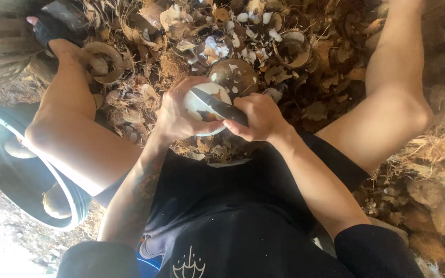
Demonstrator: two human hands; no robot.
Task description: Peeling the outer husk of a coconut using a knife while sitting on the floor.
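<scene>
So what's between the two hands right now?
In the head view, a white peeled coconut sits between left hand and right hand, with a dark knife blade laid across it.

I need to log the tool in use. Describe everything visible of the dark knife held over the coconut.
The dark, broad-bladed metal knife lies slanted across the round white peeled coconut, its tip pointing up-left and its blade resting against the white flesh. The right hand wraps the handle, hiding it. The left hand cups the coconut from the side. The blade looks dull grey-black, with a paler edge.
</scene>
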